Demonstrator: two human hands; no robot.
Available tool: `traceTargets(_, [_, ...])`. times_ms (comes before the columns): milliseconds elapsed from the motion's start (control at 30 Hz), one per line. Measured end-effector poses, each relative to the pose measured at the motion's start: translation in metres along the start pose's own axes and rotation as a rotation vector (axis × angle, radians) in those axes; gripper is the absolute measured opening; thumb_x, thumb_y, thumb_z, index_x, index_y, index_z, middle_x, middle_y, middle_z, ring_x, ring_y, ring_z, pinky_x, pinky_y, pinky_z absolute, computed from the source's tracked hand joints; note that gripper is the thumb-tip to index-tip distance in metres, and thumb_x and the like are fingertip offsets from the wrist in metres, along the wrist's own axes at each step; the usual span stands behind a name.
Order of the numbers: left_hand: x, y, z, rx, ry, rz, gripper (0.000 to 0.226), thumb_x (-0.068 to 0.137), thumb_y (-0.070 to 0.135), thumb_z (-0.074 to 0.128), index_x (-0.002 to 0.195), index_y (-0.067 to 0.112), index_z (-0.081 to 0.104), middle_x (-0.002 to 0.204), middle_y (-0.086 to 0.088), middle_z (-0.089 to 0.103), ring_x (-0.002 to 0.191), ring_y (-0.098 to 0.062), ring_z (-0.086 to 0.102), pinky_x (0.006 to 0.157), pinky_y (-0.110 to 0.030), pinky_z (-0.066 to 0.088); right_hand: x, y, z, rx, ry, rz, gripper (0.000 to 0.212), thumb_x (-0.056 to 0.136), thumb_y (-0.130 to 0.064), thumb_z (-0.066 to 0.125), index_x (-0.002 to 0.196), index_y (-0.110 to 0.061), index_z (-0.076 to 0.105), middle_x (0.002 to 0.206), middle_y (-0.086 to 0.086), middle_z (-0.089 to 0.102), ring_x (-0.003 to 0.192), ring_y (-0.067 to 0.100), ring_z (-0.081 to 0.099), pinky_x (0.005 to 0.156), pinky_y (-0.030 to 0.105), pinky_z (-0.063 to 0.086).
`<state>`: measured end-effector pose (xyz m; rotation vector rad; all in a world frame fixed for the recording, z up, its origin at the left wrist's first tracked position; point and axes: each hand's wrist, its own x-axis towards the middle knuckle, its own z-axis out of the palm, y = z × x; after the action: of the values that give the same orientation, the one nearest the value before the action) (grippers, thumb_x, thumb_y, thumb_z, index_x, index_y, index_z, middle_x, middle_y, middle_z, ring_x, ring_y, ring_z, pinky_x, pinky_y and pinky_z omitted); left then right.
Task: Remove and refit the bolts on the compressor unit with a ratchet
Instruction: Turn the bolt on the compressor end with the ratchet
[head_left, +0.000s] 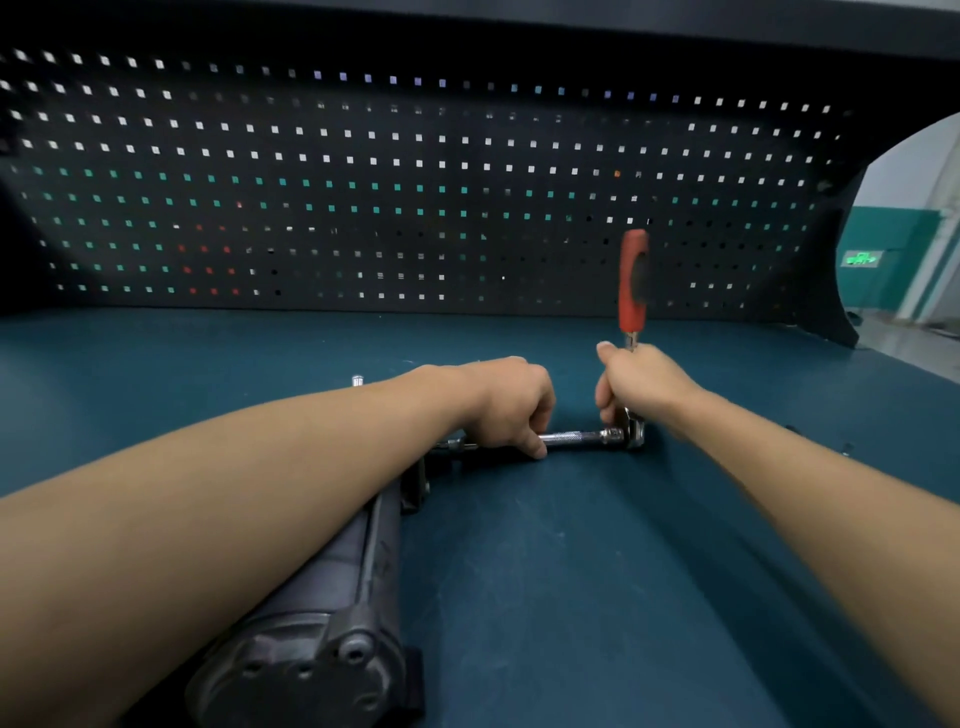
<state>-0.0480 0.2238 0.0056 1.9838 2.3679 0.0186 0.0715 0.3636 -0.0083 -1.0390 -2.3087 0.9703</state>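
Cranking the ratchet (632, 280) clamped in the right grip (641, 384) could skew the extension bar (571, 438) that the left grip (506, 402) clasps, slipping it off the compressor unit (332, 597).

Dim, cool exposure. Your brightest zone is the opening (914, 234) at the right edge, pale and smeared. Holes in the dark pegboard (415, 156) glow white and green, blurring toward the upper left. The ratchet (632, 291) shows motion blur on its red handle; the chrome extension bar (571, 438) carries 1 glint. Soft shadow lies under your left hand (511, 402) on the bench top (571, 571). Wide-angle bowing bends the top edge.
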Motion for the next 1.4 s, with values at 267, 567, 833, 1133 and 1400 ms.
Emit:
traceTargets(267, [-0.001, 0.000, 0.001, -0.034, -0.001, 0.029, 0.019, 0.083, 0.035, 0.079, 0.077, 0.026, 0.063, 0.072, 0.013, 0.061, 0.068, -0.006, 0.055, 0.074, -0.031, 0.052, 0.026, 0.002, 0.024, -0.149, 0.082, 0.132, 0.025, 0.089, -0.018, 0.050, 0.103, -0.003, 0.064, 0.093, 0.012, 0.067, 0.083, 0.028, 0.064, 0.057, 0.030, 0.042])
traceTargets(567, [-0.005, 0.000, 0.000, -0.068, -0.013, 0.017, 0.017, 0.085, 0.036, 0.078, 0.083, 0.026, 0.065, 0.073, 0.015, 0.059, 0.069, -0.004, 0.053, 0.069, -0.025, 0.041, 0.021, 0.012, 0.027, -0.103, 0.293, 0.016, 0.031, 0.092, -0.034, 0.053, 0.068, -0.014, 0.053, 0.081, 0.010, 0.059, 0.068, 0.030, 0.054, 0.053, 0.033, 0.031])
traceTargets(833, [-0.008, 0.002, -0.001, -0.036, -0.029, 0.017, 0.018, 0.085, 0.043, 0.077, 0.083, 0.029, 0.066, 0.071, 0.018, 0.057, 0.079, -0.016, 0.057, 0.081, -0.030, 0.051, -0.022, 0.023, 0.025, 0.161, 0.556, -0.279, 0.060, 0.100, -0.036, 0.052, 0.051, -0.018, 0.024, 0.041, -0.008, 0.027, 0.043, 0.014, 0.028, 0.047, 0.035, 0.025])
traceTargets(1133, [-0.012, -0.001, -0.004, -0.111, -0.053, 0.003, 0.018, 0.083, 0.045, 0.078, 0.089, 0.028, 0.080, 0.070, 0.017, 0.070, 0.071, -0.005, 0.060, 0.071, -0.025, 0.050, -0.074, 0.047, 0.009, 0.081, 0.320, -0.354, 0.070, 0.090, -0.066, 0.034, 0.064, -0.005, 0.055, 0.061, 0.010, 0.058, 0.063, 0.026, 0.058, 0.065, 0.045, 0.050])
traceTargets(1400, [-0.015, -0.001, -0.009, -0.150, -0.109, -0.023, 0.017, 0.090, 0.034, 0.074, 0.104, 0.025, 0.080, 0.079, 0.025, 0.067, 0.074, 0.004, 0.058, 0.066, -0.012, 0.041, -0.096, 0.067, -0.010, -0.306, 0.022, -0.549, 0.055, 0.098, -0.059, 0.029, 0.084, -0.016, 0.060, 0.126, -0.007, 0.068, 0.120, 0.015, 0.060, 0.098, 0.034, 0.048])
